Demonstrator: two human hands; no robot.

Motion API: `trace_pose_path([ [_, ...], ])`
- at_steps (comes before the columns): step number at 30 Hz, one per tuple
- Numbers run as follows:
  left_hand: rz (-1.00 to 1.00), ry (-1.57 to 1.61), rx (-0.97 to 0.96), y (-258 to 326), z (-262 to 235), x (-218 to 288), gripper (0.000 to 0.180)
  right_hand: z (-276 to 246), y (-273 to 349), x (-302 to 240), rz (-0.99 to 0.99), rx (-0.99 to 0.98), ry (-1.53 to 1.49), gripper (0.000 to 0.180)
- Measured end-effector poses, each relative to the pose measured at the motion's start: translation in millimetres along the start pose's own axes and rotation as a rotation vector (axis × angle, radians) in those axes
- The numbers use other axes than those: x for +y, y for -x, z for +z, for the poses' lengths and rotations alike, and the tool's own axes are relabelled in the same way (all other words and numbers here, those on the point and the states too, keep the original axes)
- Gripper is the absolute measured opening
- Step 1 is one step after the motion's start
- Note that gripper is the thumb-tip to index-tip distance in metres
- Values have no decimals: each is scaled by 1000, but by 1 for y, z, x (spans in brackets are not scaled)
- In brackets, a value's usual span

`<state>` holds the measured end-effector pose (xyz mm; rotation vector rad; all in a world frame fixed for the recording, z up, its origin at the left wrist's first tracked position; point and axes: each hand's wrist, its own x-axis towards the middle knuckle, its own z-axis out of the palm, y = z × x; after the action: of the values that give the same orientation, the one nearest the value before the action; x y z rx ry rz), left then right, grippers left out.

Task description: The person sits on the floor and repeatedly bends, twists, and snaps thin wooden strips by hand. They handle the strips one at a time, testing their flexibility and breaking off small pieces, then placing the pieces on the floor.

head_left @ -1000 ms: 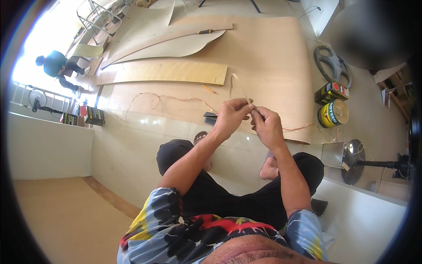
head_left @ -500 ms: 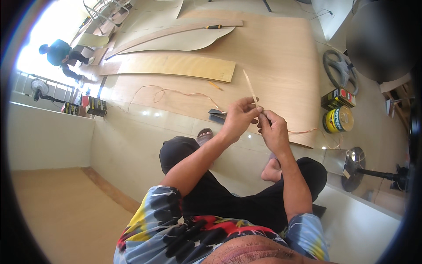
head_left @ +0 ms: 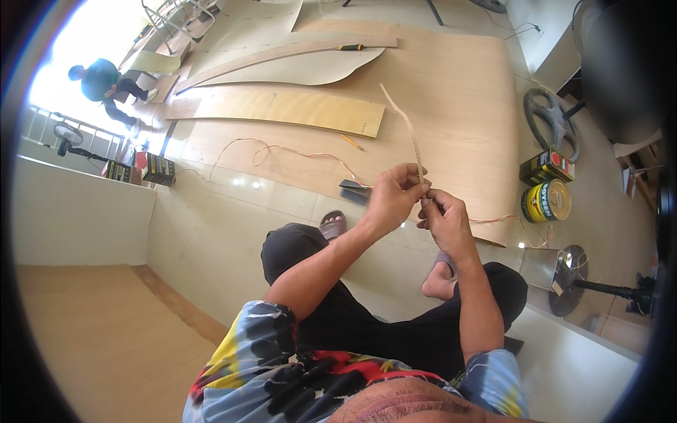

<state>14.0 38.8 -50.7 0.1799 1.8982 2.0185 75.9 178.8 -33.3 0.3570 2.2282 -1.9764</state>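
A thin, pale, narrow strip (head_left: 413,137) rises from between my hands, bending leftward toward its free tip. My left hand (head_left: 392,201) pinches it near the lower end between thumb and fingers. Just right of and below that, my right hand (head_left: 448,224) is closed with thumb and fingertips together at the strip's bottom end. The two hands nearly touch above the near edge of a large wood-grain sheet (head_left: 462,120). What the strip is made of I cannot tell.
On the sheet lie a yellowish board (head_left: 289,113), a pencil (head_left: 352,142), a yellow-black handled tool (head_left: 350,48) and a loose reddish cord (head_left: 296,149). A yellow can (head_left: 545,202), dark square tin (head_left: 546,168) and steering wheel (head_left: 550,120) are at right. Another person (head_left: 102,81) is far left.
Both hands have moved slightly down and right in the picture. More of the strip stands above my fingers, and it bends where it was straighter. The surroundings shift a little with the view.
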Motion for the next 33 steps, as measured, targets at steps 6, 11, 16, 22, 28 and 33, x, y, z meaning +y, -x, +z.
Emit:
trace_pose_path([
  [6, 84, -82, 36, -2, 5, -7, 25, -2, -3, 13, 3, 26, 15, 20],
  [11, -172, 207, -50, -4, -8, 4, 25, 2, 7, 4, -39, 8, 13, 20],
  [16, -175, 418, -48, -5, -31, 19, 24, 2, 23, -9, -28, -23, 137, 23],
  [22, -45, 178, -57, 4, -15, 20, 32, 11, 8, 0, -38, -4, 104, 24],
  [28, -32, 205, -117, 7, -16, 24, 27, 15, 13, -3, -65, 78, 72, 24],
  [33, -49, 201, -96, 8, -16, 26, 23, 13, 13, -8, -67, 19, 64, 24],
])
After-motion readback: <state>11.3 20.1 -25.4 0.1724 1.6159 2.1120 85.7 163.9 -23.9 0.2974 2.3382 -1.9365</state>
